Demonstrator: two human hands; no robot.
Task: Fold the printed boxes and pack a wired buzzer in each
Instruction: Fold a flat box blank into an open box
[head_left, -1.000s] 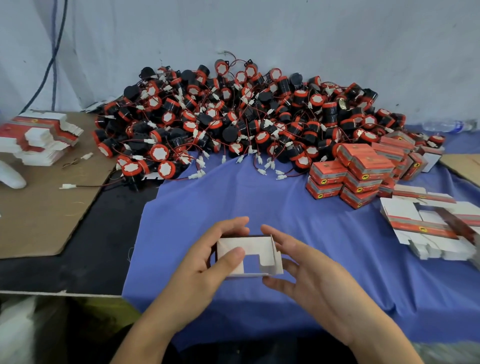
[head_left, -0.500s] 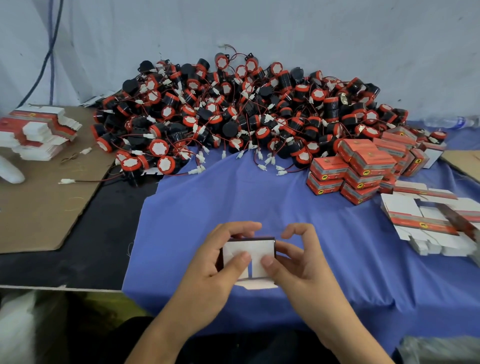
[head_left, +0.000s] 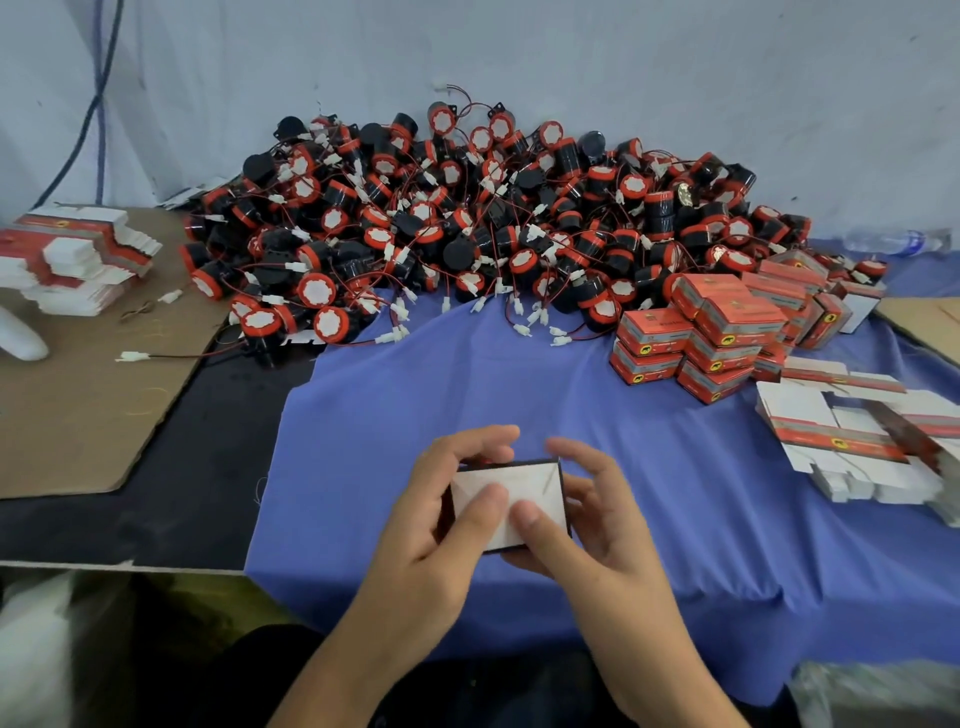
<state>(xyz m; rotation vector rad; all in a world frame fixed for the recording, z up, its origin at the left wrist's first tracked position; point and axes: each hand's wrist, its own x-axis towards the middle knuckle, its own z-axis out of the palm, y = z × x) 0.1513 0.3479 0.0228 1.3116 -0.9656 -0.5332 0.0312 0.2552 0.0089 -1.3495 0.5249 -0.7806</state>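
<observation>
One view only: head-worn wide-angle cam, edges bowed, facing fwd & down across a blue cloth (head_left: 467, 384). Left hand (head_left: 441, 514) & right hand (head_left: 587, 525) hold a box (head_left: 530, 483) close under the lens, bottom centre. Buzzer pile (head_left: 493, 223) sits farther back, wall (head_left: 571, 52) at top.

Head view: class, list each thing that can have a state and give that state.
box: end flaps folded in, held in both hands
left hand: grips box, thumb on flap
right hand: grips box, thumb on flap
buzzers: loose, piled
red boxes: closed, stacked
flat blanks: unfolded, stacked
</observation>
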